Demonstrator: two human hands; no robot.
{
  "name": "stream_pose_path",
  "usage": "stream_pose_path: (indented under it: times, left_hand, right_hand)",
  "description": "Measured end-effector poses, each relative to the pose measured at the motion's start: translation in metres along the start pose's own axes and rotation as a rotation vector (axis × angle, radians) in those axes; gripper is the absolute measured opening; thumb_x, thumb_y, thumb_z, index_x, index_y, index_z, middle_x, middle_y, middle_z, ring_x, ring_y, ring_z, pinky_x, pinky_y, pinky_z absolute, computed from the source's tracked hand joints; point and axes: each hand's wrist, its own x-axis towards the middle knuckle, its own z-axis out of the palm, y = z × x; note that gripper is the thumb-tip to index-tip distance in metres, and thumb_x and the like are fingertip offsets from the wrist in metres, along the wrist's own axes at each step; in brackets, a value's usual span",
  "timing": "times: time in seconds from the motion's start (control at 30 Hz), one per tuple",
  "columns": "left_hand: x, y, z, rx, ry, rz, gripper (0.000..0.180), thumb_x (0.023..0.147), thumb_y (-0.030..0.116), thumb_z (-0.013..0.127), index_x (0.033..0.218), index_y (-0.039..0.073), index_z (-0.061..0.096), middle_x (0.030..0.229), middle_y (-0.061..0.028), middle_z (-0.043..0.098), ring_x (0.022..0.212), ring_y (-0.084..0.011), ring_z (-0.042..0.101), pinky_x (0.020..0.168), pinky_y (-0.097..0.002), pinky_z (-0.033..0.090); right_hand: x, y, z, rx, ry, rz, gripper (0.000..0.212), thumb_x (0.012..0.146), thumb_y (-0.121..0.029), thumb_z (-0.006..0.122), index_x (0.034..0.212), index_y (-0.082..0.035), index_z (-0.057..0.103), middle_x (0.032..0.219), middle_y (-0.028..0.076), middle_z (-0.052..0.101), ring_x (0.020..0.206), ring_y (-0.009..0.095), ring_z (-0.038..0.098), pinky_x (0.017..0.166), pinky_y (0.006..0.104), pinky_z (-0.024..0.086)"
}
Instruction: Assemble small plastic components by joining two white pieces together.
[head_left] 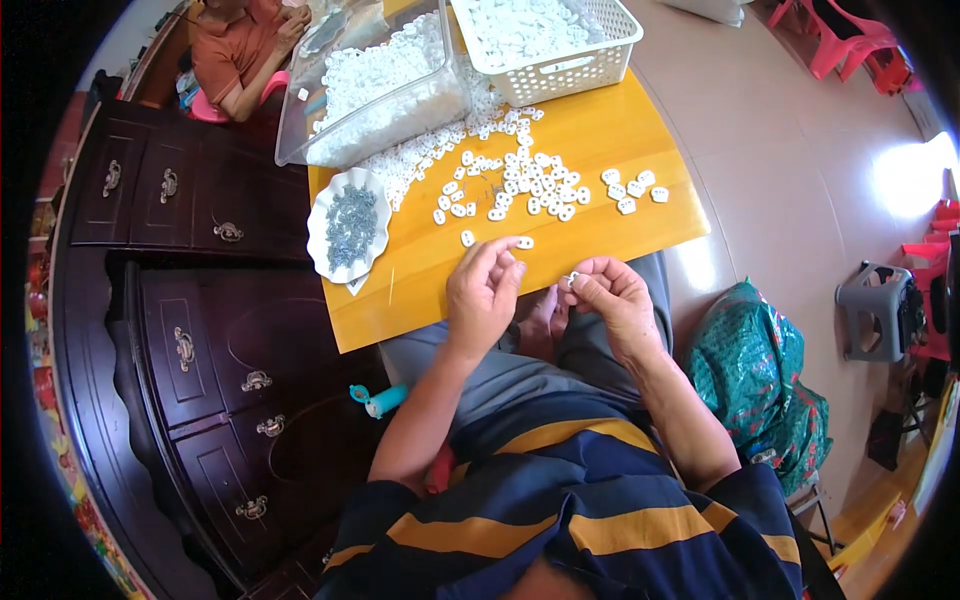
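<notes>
My right hand [620, 305] is just off the near table edge, thumb and forefinger pinched on a small white plastic piece [573, 280], mostly covered by the fingertips. Over the near edge, my left hand [485, 295] has its fingers loosely apart. Its forefinger tip reaches a white two-holed piece [526, 242] lying on the table. Another such piece [467, 238] lies just beyond that hand. Farther off is a loose heap of white two-holed pieces [545, 185]. Several similar pieces [635, 188] form a separate group to the right.
On the wooden table [420, 285] stand a scalloped white dish [318, 222] of small metal parts, a clear bin [390, 135] and a white basket [570, 82], both full of white pieces. Dark drawers [200, 330] flank the left; a green bag [745, 370] sits right. Another person [235, 55] sits far left.
</notes>
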Motion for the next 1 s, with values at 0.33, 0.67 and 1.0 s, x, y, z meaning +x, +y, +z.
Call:
stream_pose_path:
  times: [0.33, 0.67, 1.0]
  left_hand:
    - [0.024, -0.006, 0.003, 0.449, -0.048, 0.223, 0.028, 0.091, 0.01, 0.073, 0.118, 0.007, 0.07, 0.098, -0.0104, 0.067, 0.084, -0.0317, 0.069, 0.072, -0.0413, 0.055]
    - [0.016, -0.008, 0.003, 0.042, -0.059, -0.056, 0.009, 0.097, 0.004, 0.068, 0.105, 0.002, 0.064, 0.087, -0.0063, 0.068, 0.071, -0.0145, 0.066, 0.066, -0.0298, 0.052]
    - [-0.008, -0.015, -0.006, -0.464, -0.074, -0.248, 0.014, 0.1, -0.001, 0.065, 0.114, -0.002, 0.064, 0.094, 0.0003, 0.066, 0.077, -0.0041, 0.061, 0.068, -0.021, 0.05]
  right_hand:
    - [0.0, -0.003, -0.003, 0.017, -0.021, 0.007, 0.01, 0.101, -0.012, 0.068, 0.11, -0.006, 0.065, 0.099, 0.006, 0.077, 0.082, 0.01, 0.071, 0.074, 0.0204, 0.053]
    - [0.0, -0.002, 0.002, -0.006, 0.007, 0.014, 0.009, 0.102, -0.007, 0.065, 0.108, -0.001, 0.063, 0.096, 0.009, 0.075, 0.077, 0.01, 0.068, 0.065, 0.0224, 0.054]
    - [0.0, 0.004, 0.005, -0.018, -0.005, 0.039, 0.009, 0.101, -0.008, 0.067, 0.107, -0.002, 0.064, 0.095, 0.007, 0.075, 0.076, 0.008, 0.066, 0.063, 0.0192, 0.049]
